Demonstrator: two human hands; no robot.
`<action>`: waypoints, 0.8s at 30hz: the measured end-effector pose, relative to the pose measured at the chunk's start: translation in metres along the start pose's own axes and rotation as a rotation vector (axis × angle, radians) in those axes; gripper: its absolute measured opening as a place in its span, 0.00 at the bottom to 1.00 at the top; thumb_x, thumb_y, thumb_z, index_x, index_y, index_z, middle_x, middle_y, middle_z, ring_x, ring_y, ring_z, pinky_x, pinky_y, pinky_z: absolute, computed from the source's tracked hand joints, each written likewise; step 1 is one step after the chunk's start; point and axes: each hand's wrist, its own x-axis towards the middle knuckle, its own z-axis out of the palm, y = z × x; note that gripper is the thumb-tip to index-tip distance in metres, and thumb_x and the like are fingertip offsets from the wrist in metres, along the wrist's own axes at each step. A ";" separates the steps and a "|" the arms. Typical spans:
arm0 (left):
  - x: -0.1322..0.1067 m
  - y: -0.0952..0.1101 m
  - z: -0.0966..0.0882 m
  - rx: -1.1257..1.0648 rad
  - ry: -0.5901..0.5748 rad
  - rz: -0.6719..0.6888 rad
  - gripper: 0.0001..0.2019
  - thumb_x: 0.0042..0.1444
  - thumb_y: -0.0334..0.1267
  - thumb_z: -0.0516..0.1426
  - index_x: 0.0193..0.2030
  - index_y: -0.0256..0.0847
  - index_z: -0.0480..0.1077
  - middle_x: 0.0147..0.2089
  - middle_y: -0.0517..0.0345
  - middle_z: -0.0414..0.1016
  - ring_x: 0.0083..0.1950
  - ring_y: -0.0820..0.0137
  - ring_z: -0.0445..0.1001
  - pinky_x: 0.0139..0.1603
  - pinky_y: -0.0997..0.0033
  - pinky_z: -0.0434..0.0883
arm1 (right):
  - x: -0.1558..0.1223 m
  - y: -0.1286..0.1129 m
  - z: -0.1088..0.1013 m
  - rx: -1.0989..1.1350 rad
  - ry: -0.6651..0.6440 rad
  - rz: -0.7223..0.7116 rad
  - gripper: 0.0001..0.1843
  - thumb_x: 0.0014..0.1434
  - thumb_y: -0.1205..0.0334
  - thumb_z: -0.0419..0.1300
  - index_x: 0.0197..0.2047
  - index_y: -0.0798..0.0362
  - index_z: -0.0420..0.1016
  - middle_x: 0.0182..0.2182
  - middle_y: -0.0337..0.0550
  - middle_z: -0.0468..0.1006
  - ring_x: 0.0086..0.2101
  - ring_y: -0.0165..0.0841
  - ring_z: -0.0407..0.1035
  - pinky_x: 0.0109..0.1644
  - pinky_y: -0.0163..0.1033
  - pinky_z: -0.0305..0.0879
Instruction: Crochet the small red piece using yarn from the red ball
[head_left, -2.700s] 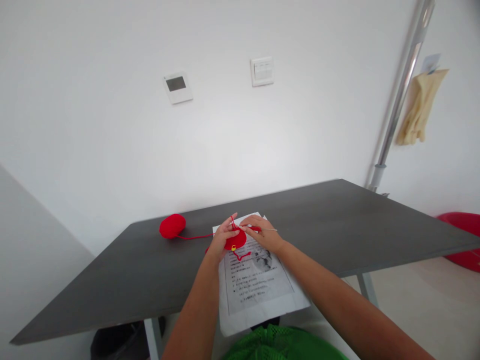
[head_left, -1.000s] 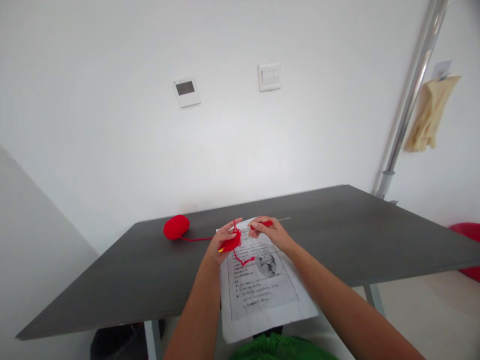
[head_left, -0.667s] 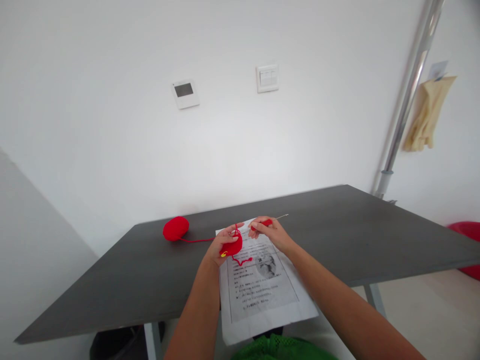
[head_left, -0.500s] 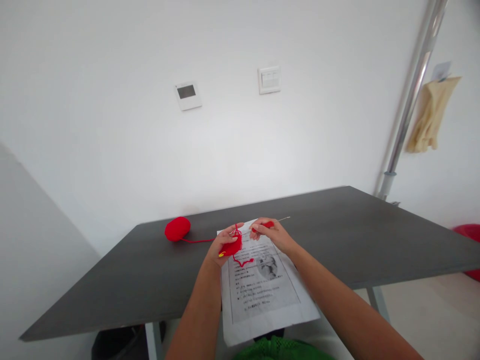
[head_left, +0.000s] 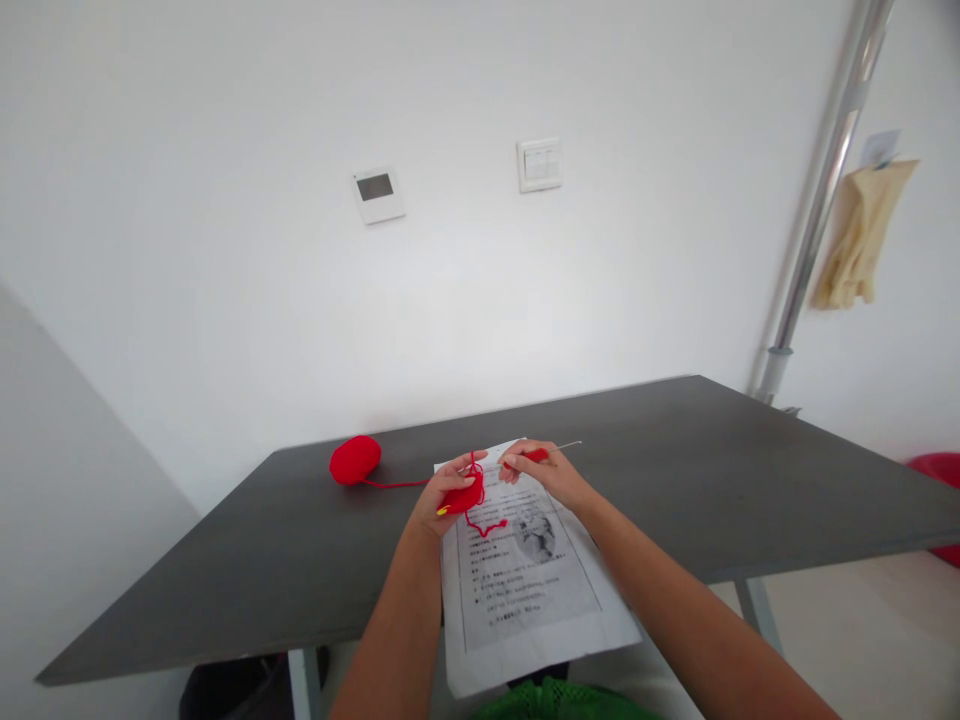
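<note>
My left hand (head_left: 441, 490) is closed on a small red crochet piece (head_left: 463, 495), with red yarn looped up over the forefinger. A yellow bit (head_left: 442, 511), perhaps a stitch marker, shows at the piece's lower left, and a loose yarn tail dangles below it. My right hand (head_left: 541, 468) grips the red handle of a crochet hook (head_left: 537, 455); one thin metal end points up and right. Whether its other end touches the stitches is too small to tell. From the left hand a strand runs left to a red yarn ball (head_left: 355, 460) on the table.
Beneath my hands lies a printed sheet (head_left: 525, 620), overhanging the front edge of the dark grey table (head_left: 225, 560). Behind stands a white wall with a switch (head_left: 539, 164) and a thermostat-like panel (head_left: 378, 196). Gloves (head_left: 862, 240) hang by a metal pole (head_left: 817, 200) at right.
Both hands stay in nearly the same place, holding the same things. The hook's thin right end sits slightly lower. The view has shifted a little.
</note>
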 end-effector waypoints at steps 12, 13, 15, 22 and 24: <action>0.002 -0.003 -0.001 -0.010 -0.087 0.013 0.20 0.40 0.29 0.62 0.44 0.33 0.70 0.23 0.59 0.70 0.21 0.77 0.67 0.22 0.77 0.58 | 0.001 0.007 -0.004 0.119 0.027 0.011 0.13 0.54 0.56 0.60 0.31 0.58 0.75 0.23 0.44 0.77 0.24 0.30 0.70 0.29 0.36 0.66; 0.002 -0.003 -0.001 -0.004 -0.083 0.007 0.19 0.40 0.29 0.62 0.43 0.33 0.70 0.24 0.58 0.70 0.21 0.77 0.67 0.23 0.77 0.58 | 0.001 0.007 -0.004 0.119 0.038 0.011 0.13 0.54 0.55 0.60 0.31 0.58 0.75 0.23 0.44 0.77 0.24 0.30 0.70 0.29 0.36 0.66; 0.001 -0.003 0.000 0.005 -0.070 -0.003 0.19 0.40 0.28 0.62 0.43 0.33 0.70 0.26 0.57 0.71 0.22 0.77 0.68 0.24 0.77 0.59 | 0.001 0.007 -0.004 0.109 0.047 0.007 0.14 0.54 0.54 0.60 0.30 0.58 0.75 0.22 0.43 0.77 0.24 0.30 0.69 0.29 0.36 0.66; 0.000 -0.002 0.000 -0.017 -0.068 0.023 0.21 0.38 0.31 0.62 0.43 0.33 0.70 0.21 0.60 0.68 0.20 0.76 0.64 0.23 0.74 0.56 | -0.001 0.000 -0.003 0.020 -0.002 -0.004 0.13 0.53 0.54 0.61 0.29 0.57 0.76 0.23 0.43 0.77 0.25 0.30 0.69 0.30 0.36 0.66; 0.000 -0.002 0.000 -0.015 -0.070 0.032 0.21 0.38 0.31 0.61 0.43 0.33 0.70 0.20 0.61 0.67 0.19 0.76 0.63 0.23 0.73 0.55 | -0.001 -0.001 -0.004 0.013 -0.018 -0.006 0.13 0.53 0.54 0.61 0.28 0.57 0.76 0.23 0.43 0.77 0.25 0.30 0.69 0.30 0.36 0.65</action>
